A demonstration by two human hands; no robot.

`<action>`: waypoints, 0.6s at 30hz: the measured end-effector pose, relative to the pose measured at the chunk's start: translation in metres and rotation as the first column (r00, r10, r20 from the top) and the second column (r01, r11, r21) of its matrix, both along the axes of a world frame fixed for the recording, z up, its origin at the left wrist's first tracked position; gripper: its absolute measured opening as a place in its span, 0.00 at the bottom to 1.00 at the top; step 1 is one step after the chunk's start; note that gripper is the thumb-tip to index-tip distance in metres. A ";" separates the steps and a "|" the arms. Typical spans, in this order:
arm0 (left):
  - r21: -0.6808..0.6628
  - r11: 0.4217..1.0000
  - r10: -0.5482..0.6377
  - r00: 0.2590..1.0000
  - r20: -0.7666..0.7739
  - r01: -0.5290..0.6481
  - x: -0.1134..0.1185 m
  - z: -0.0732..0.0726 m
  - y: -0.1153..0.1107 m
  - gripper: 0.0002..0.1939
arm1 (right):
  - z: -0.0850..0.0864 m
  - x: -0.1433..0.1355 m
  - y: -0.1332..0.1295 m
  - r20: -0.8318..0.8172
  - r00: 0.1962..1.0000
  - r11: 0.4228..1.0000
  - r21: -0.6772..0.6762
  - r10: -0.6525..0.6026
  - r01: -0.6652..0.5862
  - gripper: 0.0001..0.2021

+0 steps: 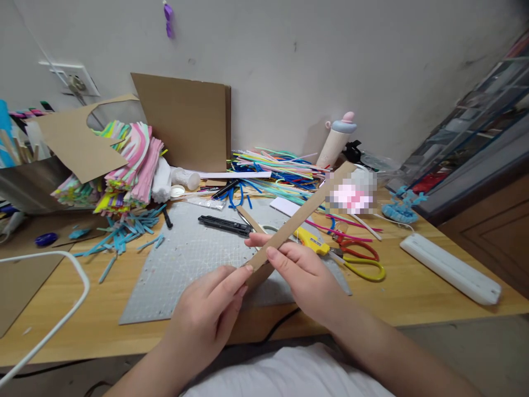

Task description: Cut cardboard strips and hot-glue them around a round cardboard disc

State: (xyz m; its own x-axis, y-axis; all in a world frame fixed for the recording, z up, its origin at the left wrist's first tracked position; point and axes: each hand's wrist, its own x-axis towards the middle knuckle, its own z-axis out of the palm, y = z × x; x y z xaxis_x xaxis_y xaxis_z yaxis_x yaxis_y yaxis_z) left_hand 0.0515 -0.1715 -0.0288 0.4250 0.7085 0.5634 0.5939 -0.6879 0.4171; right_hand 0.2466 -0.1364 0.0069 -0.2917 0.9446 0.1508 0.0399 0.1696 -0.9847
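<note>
A long narrow cardboard strip (311,205) slants up to the right above the grey cutting mat (165,275). My left hand (209,309) pinches its lower end between thumb and fingers. Further up the strip, my right hand (303,273) grips it with the thumb on its face and fingers behind. Below the strip, between my hands, a brown cardboard part (258,278) shows; whether it belongs to the same piece is unclear. On the mat behind lie a black utility knife (223,225) and, right of the strip, a yellow glue gun (313,241).
Scissors (363,260) with red and yellow handles lie right of my right hand. Farther right is a white power strip (450,268). Cardboard sheets (185,121) lean on the wall. Colourful pipe cleaners (276,168) and a bottle (334,140) stand behind; a white tube frame (85,281) is at left.
</note>
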 end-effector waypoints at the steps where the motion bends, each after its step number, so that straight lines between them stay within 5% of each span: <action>1: -0.001 1.000 0.004 1.000 -0.003 -0.004 0.000 0.000 0.000 0.21 | 0.001 0.000 0.000 0.017 1.000 1.000 0.009 0.005 -0.005 0.16; 7: -0.026 1.000 0.019 0.998 0.059 -0.018 -0.004 0.000 0.003 0.21 | 0.009 0.000 0.000 0.200 0.979 0.994 0.094 0.041 -0.061 0.20; 10: -0.046 0.993 0.116 0.987 0.114 -0.111 -0.012 -0.003 0.007 0.18 | 0.008 0.008 0.003 0.397 0.917 0.981 0.156 0.042 -0.113 0.22; 13: -0.062 0.970 0.241 0.962 0.132 -0.234 -0.020 -0.008 0.010 0.14 | 0.001 0.025 0.010 0.674 0.732 0.982 0.185 -0.095 -0.043 0.18; 18: -0.046 0.953 0.302 0.938 0.168 -0.299 -0.025 -0.017 0.011 0.13 | -0.022 0.064 0.022 0.916 0.321 0.944 0.143 -0.240 0.298 0.21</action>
